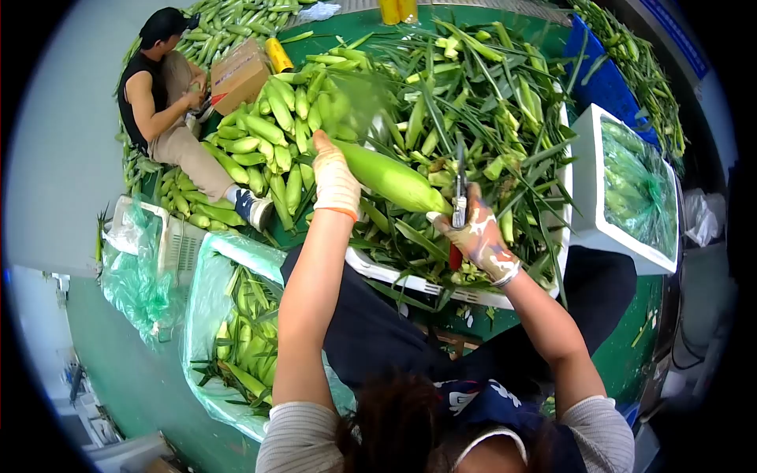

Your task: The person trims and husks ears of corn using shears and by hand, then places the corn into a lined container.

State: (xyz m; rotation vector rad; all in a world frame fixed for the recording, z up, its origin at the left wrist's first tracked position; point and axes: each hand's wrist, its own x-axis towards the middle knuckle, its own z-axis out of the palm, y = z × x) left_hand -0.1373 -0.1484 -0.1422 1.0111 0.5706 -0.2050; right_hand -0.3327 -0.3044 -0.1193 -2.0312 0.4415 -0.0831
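An ear of corn [390,175] in its green husk lies across the middle of the head view. My left hand [335,175], in a pale glove with an orange cuff, is closed round its upper left end. My right hand [479,229], in a camouflage-patterned glove, grips pruning shears [459,197] with red handles. The shears' blades point up, close beside the lower right end of the ear; whether they touch it I cannot tell. Under both hands, a white crate [481,297] is heaped with cut leaves and husk trimmings [441,102].
Husked ears [260,142] are piled at the left. A seated person [158,94] works beside a cardboard box [239,72]. A green-lined box [203,315] of corn stands by my left arm. At right are a white foam box [587,173] and a blue crate [603,83].
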